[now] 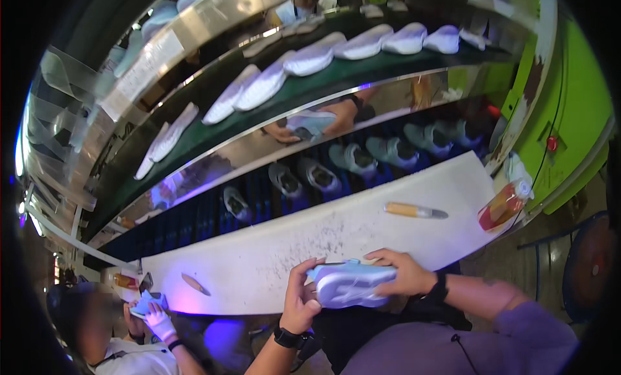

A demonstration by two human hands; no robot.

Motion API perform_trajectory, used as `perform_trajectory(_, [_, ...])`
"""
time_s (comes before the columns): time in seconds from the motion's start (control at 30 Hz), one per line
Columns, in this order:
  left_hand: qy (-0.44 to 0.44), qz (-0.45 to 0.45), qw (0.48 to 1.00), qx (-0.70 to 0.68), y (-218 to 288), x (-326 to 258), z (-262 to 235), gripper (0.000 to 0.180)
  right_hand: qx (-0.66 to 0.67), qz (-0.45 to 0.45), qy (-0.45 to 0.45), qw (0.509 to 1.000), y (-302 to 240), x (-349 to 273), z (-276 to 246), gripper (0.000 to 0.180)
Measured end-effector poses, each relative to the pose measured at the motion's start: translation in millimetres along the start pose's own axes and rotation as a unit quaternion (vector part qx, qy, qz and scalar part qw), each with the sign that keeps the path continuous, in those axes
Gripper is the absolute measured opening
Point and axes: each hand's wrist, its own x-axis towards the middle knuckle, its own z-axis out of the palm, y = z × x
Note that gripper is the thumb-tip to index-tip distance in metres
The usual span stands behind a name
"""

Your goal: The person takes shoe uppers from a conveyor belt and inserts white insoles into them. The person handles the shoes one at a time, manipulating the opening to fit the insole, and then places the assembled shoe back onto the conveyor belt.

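Observation:
In front of my body, at the near edge of the white bench, I hold a light blue and pale lavender shoe (354, 289) tilted on its side, with its pale sole toward me. My left hand (301, 297) grips one end of it. On the other end, my right hand (406, 275) has its fingers over the upper and its thumb against the sole. Beyond the shoe, a wooden-handled tool (415, 211) with a dark tip lies on the bench; its exact kind is unclear.
The white bench (259, 271) runs along a dark conveyor (187, 236) carrying several shoes. Above it, a green belt (187, 136) carries several pale soles. A bottle (501, 208) with reddish contents stands at the right, near a green machine (569, 116). At left, a co-worker (123, 349) handles a blue shoe (147, 304).

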Motion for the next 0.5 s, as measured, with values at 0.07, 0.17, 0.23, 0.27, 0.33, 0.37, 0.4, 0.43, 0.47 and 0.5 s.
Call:
perform_trajectory(0.07, [-0.007,0.006,0.998,-0.061,-5.8,26.2,3.7,0.072,0.04,-0.029,0.006,0.999,-35.0,0.7,-47.0,0.068])
perform_trajectory(0.17, [-0.018,0.014,1.0,0.015,-23.7,55.2,3.8,0.051,-0.023,-0.212,0.092,0.973,-124.9,16.1,-113.3,0.062])
perform_trajectory(0.23, [-0.037,-0.03,0.999,0.02,-30.9,67.5,12.1,0.038,-0.112,-0.317,0.24,0.911,-202.7,40.4,-174.4,0.065])
perform_trajectory(0.27, [-0.036,-0.051,0.997,0.038,-31.3,63.0,8.2,0.035,-0.059,-0.387,0.236,0.889,-252.3,62.6,-173.5,0.059])
perform_trajectory(0.33, [-0.068,-0.075,0.993,0.063,-34.0,72.5,12.9,0.03,-0.168,-0.455,0.313,0.816,-337.6,81.8,-231.2,0.046])
perform_trajectory(0.37, [-0.079,-0.086,0.99,0.078,-40.3,77.6,10.1,0.032,-0.251,-0.473,0.407,0.74,-375.6,97.8,-236.6,0.04])
perform_trajectory(0.4, [-0.084,-0.117,0.986,0.08,-44.1,80.8,3.9,0.032,-0.332,-0.423,0.476,0.696,-399.6,117.5,-247.8,0.038])
perform_trajectory(0.43, [-0.098,-0.145,0.982,0.075,-49.5,90.0,3.9,0.032,-0.416,-0.364,0.54,0.634,-426.1,130.4,-261.4,0.037])
perform_trajectory(0.47, [-0.123,-0.152,0.978,0.079,-55.6,101.4,8.5,0.033,-0.434,-0.407,0.522,0.611,-448.9,150.7,-285.8,0.042])
perform_trajectory(0.5, [-0.141,-0.16,0.973,0.085,-57.2,107.6,9.2,0.033,-0.447,-0.449,0.498,0.591,-462.3,173.0,-296.8,0.048])
